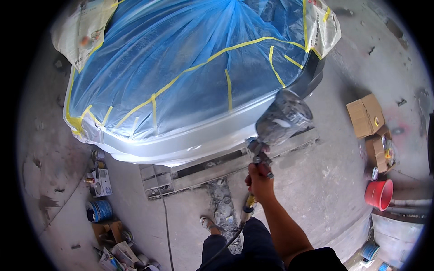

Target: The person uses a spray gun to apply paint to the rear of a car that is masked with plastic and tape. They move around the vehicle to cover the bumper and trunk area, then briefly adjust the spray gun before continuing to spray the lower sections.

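My right hand (261, 180) is wrapped round the grip of a spray gun (262, 158). A grey, paint-stained cup (285, 116) sits on top of the gun, close to the car's bumper. From the base of the grip an air hose (233, 235) runs down past my legs. In front of me is the car's white bumper (194, 147), bare below the masking. Blue plastic film (181, 58) covers the body above it, fixed with strips of yellow tape (189, 70). My left hand is outside the picture.
A floor grate (158, 180) lies below the bumper, and a cable (166, 221) crosses the floor. Cardboard boxes (365, 115) and a red bucket (379, 194) stand at the right. Cans (99, 211) and a carton (108, 232) line the left. Newspaper masks the car's corners.
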Tool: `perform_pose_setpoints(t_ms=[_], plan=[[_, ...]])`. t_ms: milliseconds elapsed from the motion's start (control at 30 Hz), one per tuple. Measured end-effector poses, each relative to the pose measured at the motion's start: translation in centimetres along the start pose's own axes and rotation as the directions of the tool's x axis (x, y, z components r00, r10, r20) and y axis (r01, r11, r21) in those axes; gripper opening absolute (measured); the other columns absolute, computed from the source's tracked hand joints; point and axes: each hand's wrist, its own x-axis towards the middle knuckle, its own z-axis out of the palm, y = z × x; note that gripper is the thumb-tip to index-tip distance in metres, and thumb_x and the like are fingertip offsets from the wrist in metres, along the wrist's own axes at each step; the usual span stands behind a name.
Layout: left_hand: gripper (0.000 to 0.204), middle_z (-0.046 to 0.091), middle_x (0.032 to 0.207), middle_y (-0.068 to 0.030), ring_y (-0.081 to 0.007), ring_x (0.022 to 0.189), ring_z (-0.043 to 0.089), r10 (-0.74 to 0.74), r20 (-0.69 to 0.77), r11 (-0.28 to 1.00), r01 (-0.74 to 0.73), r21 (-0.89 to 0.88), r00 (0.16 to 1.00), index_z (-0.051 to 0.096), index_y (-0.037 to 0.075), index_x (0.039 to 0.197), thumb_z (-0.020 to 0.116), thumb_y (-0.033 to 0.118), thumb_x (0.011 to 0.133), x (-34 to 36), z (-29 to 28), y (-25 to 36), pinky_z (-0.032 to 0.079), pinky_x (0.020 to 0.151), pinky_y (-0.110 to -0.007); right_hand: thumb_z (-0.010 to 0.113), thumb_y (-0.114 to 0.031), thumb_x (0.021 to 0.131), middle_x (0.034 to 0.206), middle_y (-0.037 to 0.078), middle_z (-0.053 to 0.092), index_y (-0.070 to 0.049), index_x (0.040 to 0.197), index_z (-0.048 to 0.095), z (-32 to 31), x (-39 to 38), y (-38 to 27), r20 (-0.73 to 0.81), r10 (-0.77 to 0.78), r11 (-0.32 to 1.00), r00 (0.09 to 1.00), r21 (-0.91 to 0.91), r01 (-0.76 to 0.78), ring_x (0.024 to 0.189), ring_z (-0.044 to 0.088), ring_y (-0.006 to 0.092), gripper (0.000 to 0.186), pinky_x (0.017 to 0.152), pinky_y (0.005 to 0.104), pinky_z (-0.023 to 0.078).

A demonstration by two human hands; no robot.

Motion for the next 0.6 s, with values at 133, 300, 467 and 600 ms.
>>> perform_pose_setpoints(t_ms=[133, 300, 467, 600], plan=[[0.029, 0.059, 0.060, -0.0138, -0.0317, 0.057, 0.057, -0.126, 0.070, 0.992, 0.124, 0.034, 0.990, 0.063, 0.005, 0.071, 0.064, 0.034, 0.076, 0.4, -1.3, -0.1, 0.043, 0.052, -0.043, 0.059, -0.032, 0.087, 0.058, 0.002, 0.053, -0.009, 0.085, 0.052, 2.1, -1.1, 0.4, 0.286, 0.113, 0.993, 0.952, 0.010, -0.121, 0.048, 0.050, 0.0085, 0.024, 0.039, 0.0224, 0.038], [0.035, 0.060, 0.063, -0.0153, -0.0334, 0.062, 0.058, -0.208, 0.117, 0.977, 0.202, 0.062, 0.971, 0.063, 0.005, 0.070, 0.065, 0.040, 0.075, 0.6, -2.5, 0.3, 0.044, 0.055, -0.043, 0.058, -0.037, 0.087, 0.058, 0.004, 0.052, -0.007, 0.086, 0.053, 0.5, 1.8, 0.4, 0.167, 0.150, 0.977, 0.975, 0.129, -0.172, 0.045, 0.048, 0.0101, 0.031, 0.038, 0.0224, 0.038], [0.041, 0.061, 0.065, -0.0168, -0.0351, 0.068, 0.060, -0.257, 0.177, 0.966, 0.254, 0.040, 0.950, 0.064, 0.006, 0.069, 0.065, 0.047, 0.074, 1.1, -2.6, 1.4, 0.045, 0.059, -0.043, 0.059, -0.042, 0.086, 0.057, 0.004, 0.052, -0.007, 0.085, 0.053, -6.6, 5.0, -2.6, -0.197, -0.007, 0.988, 0.980, 0.149, 0.037, 0.042, 0.049, 0.0112, 0.036, 0.035, 0.0236, 0.037], [0.045, 0.061, 0.066, -0.0173, -0.0360, 0.070, 0.061, -0.224, 0.246, 0.974, 0.223, 0.030, 0.943, 0.063, 0.006, 0.067, 0.064, 0.051, 0.074, 3.7, -1.7, 4.5, 0.045, 0.060, -0.043, 0.059, -0.043, 0.086, 0.059, 0.004, 0.053, -0.007, 0.084, 0.055, -11.4, 5.6, -5.6, -0.389, -0.176, 0.972, 0.904, 0.076, 0.222, 0.045, 0.047, 0.0087, 0.037, 0.038, 0.0225, 0.036]])
